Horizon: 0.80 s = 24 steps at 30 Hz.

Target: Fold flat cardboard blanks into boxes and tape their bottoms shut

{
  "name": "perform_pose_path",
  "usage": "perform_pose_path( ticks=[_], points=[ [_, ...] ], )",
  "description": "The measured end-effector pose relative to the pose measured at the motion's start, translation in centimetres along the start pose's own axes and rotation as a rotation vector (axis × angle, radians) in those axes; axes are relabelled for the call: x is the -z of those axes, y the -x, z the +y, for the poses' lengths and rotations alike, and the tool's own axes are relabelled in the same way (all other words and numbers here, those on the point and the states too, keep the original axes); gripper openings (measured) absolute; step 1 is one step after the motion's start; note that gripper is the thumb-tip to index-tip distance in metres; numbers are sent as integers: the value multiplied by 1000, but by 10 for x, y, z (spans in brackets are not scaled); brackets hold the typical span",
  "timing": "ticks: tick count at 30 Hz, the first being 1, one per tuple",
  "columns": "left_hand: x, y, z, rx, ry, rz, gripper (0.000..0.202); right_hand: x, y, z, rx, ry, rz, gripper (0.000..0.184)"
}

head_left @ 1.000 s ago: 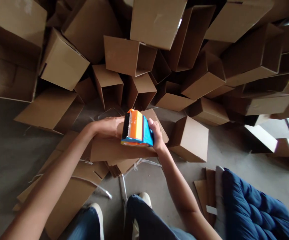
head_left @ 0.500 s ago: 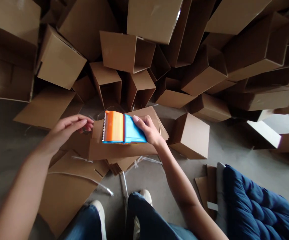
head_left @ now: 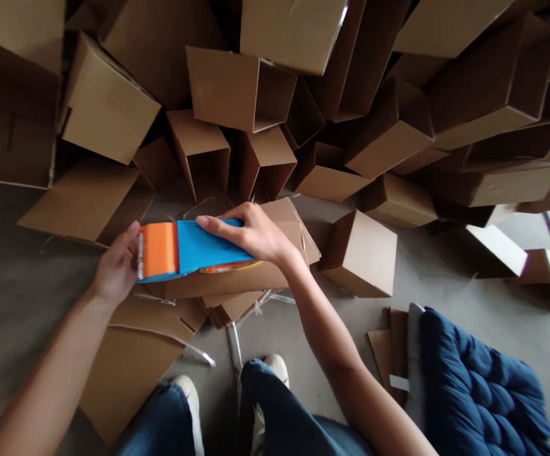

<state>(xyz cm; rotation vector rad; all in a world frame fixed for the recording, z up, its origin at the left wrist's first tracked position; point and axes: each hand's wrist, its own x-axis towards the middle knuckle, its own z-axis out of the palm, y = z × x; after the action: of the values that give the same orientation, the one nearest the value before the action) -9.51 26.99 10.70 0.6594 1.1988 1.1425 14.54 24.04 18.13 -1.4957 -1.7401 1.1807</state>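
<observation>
My right hand (head_left: 251, 234) grips a blue and orange tape dispenser (head_left: 180, 250) from above, its toothed orange end pointing left. The dispenser lies across a small cardboard box (head_left: 275, 272) that I hold in front of me. My left hand (head_left: 116, 269) is at the box's left end, right beside the dispenser's cutter, with its fingers curled around the edge there. What the left fingers hold is hidden behind the dispenser.
A large heap of assembled cardboard boxes (head_left: 237, 88) fills the far side. Flat cardboard sheets (head_left: 127, 361) and loose plastic straps (head_left: 194, 354) lie on the grey floor at my feet. A blue padded cushion (head_left: 474, 386) sits at the lower right.
My right hand has drawn the dispenser leftwards along the box's top. The left hand let go of the box, opened, then came back to its left end.
</observation>
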Motion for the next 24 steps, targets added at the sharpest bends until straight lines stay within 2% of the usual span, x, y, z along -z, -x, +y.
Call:
perform_pose_path(
  ticks=[3, 5, 7, 11, 14, 16, 24],
  points=[
    [4, 5, 3, 72, 96, 71, 8, -3, 2, 0, -2, 12, 30, 66],
    [8, 7, 5, 134, 81, 22, 7, -4, 3, 0, 6, 10, 39, 66],
    [13, 9, 5, 127, 63, -70, 7, -4, 4, 1, 13, 13, 41, 66],
    [20, 15, -1, 36, -15, -260, 31, -6, 5, -2, 11, 29, 49, 66],
    [20, 20, -5, 15, -80, -330, 49, -6, 6, -4, 10, 52, 54, 64],
    [20, 23, -5, 9, -107, -378, 54, -7, 6, -5, 3, 66, 62, 64],
    [21, 26, 0, -15, -135, -377, 53, -10, 10, -5, -5, 82, 102, 64]
  ],
)
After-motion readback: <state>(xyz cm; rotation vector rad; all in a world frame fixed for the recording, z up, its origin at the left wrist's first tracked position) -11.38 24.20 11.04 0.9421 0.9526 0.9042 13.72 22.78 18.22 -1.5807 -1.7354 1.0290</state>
